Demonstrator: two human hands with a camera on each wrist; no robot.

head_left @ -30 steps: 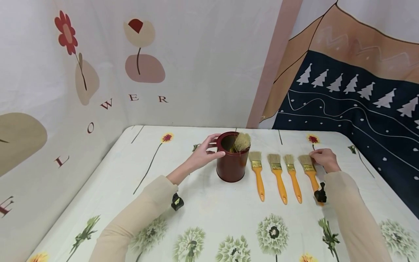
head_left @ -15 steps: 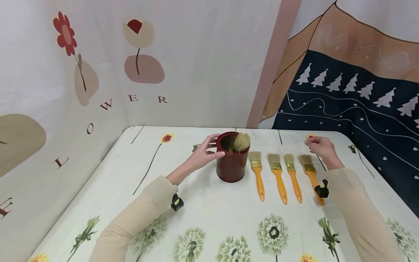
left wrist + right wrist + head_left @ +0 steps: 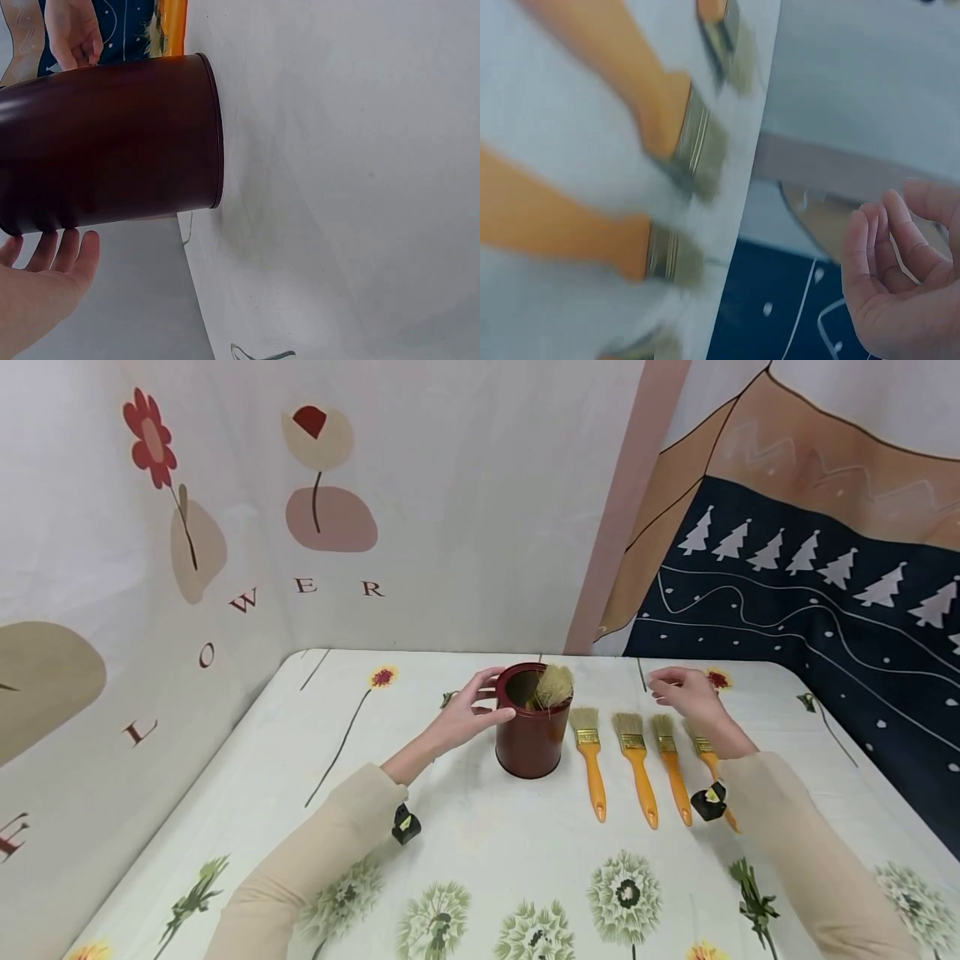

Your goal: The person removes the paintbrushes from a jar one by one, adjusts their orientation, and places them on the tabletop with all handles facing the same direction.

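Observation:
A dark red can (image 3: 528, 739) stands upright on the table, with the pale bristles of a brush (image 3: 555, 685) poking out over its rim. My left hand (image 3: 471, 714) grips the can from its left side near the top, thumb on the near side and fingers behind. Over the bristle ends of the paintbrushes hovers my right hand (image 3: 690, 697), its fingers loosely curled and holding nothing, as the right wrist view also shows. Orange-handled paintbrushes lie in a row: one (image 3: 592, 768) beside the can, then two more (image 3: 641, 777), and a rightmost one (image 3: 705, 756) partly hidden by the right arm.
A white flower-printed cloth (image 3: 465, 843) covers the table. Printed fabric walls (image 3: 465, 527) rise behind it and at both sides. Each wrist carries a small black camera (image 3: 406, 823).
My right hand has come away from the rightmost paintbrush, risen and moved left above the other brushes. The left hand stays at the can, which has not moved.

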